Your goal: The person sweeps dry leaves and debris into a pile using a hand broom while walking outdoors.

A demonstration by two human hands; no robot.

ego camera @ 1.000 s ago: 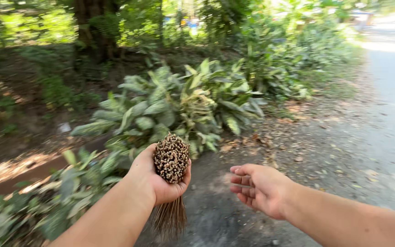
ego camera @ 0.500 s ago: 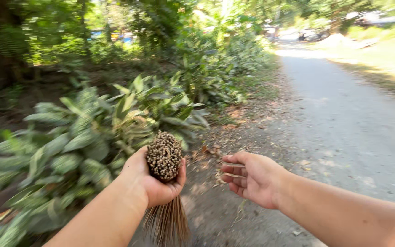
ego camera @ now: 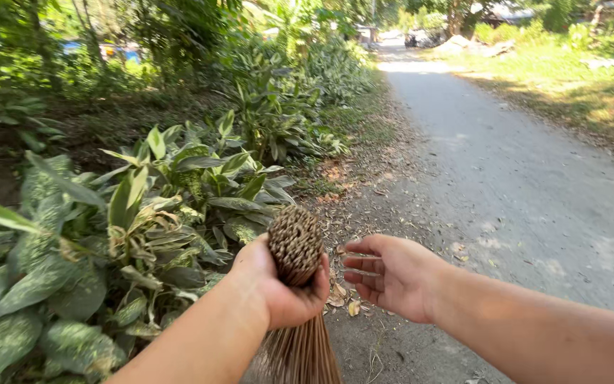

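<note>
A grey paved road (ego camera: 534, 178) runs up the right side of the view into the distance, with a sunlit grass verge (ego camera: 577, 78) on its far edge. Along its left edge stands a thick bank of broad, speckled green leafy plants (ego camera: 108, 235), with trees and darker shade behind them. Between the plants and the road lies a strip of bare ground strewn with dry brown leaves (ego camera: 349, 213). Low in the middle, the left hand (ego camera: 278, 284) is wrapped around a stick broom (ego camera: 296, 284), a tight bundle of thin brown sticks; the fingers are curled firmly round the bundle near its upper end, thumb on the right side, and the cut tips of the sticks point up and away while the rest fans out downward below the fist and runs off the bottom edge. Just beside it, apart from the bundle, the right hand (ego camera: 392, 274) is held palm up and cupped, its fingers loosely curled and close together, pointing toward the broom, with nothing clearly held in it.
</note>
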